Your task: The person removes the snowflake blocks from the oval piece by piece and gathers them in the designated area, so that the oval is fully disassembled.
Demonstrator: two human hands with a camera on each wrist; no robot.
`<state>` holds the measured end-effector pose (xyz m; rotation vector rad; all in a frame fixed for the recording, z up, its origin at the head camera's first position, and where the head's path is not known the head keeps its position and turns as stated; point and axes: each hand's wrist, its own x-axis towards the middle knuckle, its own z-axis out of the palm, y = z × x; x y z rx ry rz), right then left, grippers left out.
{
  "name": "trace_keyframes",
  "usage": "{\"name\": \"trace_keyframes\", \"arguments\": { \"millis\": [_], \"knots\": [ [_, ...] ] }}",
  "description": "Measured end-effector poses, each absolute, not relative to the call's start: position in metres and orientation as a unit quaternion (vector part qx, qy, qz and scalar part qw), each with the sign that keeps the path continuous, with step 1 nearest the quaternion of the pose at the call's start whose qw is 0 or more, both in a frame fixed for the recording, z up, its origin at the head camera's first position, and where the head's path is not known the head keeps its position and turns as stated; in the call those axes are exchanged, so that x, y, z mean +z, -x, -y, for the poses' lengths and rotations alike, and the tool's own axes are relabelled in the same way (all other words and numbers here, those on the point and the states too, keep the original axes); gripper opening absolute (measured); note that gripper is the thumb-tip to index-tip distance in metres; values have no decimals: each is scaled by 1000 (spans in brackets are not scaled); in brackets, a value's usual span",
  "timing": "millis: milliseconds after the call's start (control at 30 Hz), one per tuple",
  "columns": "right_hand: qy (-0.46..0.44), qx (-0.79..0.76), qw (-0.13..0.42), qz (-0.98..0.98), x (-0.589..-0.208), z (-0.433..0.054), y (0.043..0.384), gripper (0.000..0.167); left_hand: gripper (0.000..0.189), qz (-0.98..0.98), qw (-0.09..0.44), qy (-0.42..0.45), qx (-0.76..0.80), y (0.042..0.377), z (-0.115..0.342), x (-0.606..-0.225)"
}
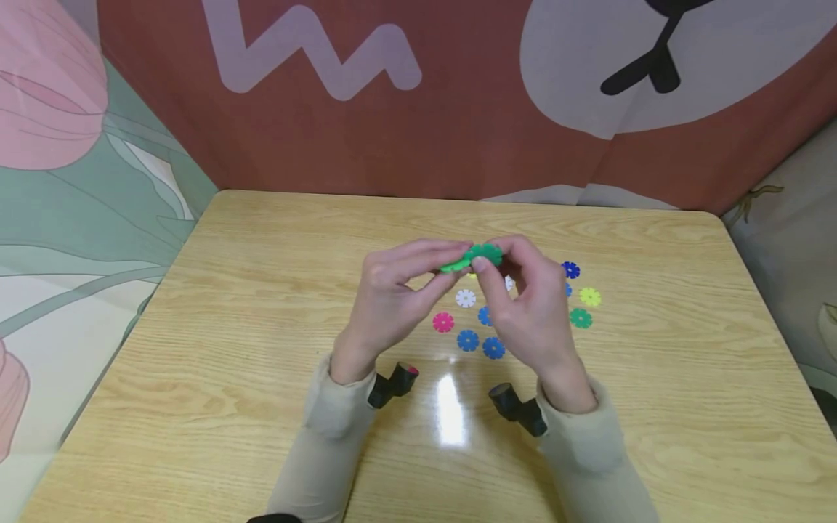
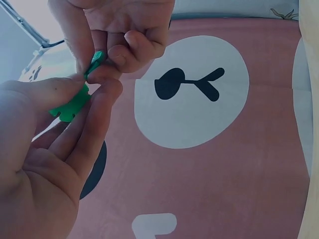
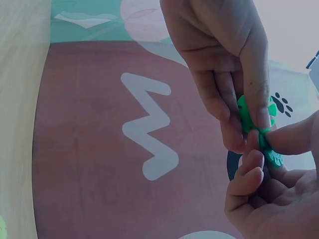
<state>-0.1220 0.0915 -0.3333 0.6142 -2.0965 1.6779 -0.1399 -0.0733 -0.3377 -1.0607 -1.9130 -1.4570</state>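
Observation:
My left hand pinches a bright green notched disc between thumb and fingers, raised above the table. A darker green notched disc is pinched by my right hand. The two discs meet edge to edge at an angle; whether their slots interlock cannot be told. In the left wrist view the light green disc lies flat along the left fingers, while the other disc appears nearly edge-on. Fingertips of both hands touch around the joint, as the right wrist view shows too.
Several loose notched discs lie on the wooden table below and right of the hands: a pink disc, a white disc, a blue disc, a green disc, a yellow disc. A patterned cloth hangs behind.

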Motion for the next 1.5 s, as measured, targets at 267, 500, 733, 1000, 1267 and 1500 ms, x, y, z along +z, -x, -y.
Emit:
{"name": "trace_keyframes", "arguments": {
  "millis": [267, 500, 733, 1000, 1267, 1500],
  "knots": [
    [-212, 610, 184, 741, -333, -94, 123, 4, 13, 707, 226, 390, -545, 140, 74, -337],
    [-200, 611, 178, 745, -334, -98, 127, 4, 10, 713, 227, 378, -545, 141, 76, -338],
    [-168, 615, 183, 748, -335, -108, 132, 6, 9, 754, 227, 333, -518, 153, 81, -349],
    [-153, 619, 188, 747, -334, -115, 135, 7, 21, 821, 124, 229, -509, 172, 85, -377],
    [-153, 615, 191, 750, -333, -119, 137, 8, 18, 862, 21, 116, -493, 194, 81, -416],
    [-147, 612, 185, 754, -332, -121, 137, 8, 15, 871, -33, 52, -487, 201, 83, -441]
  ]
}}
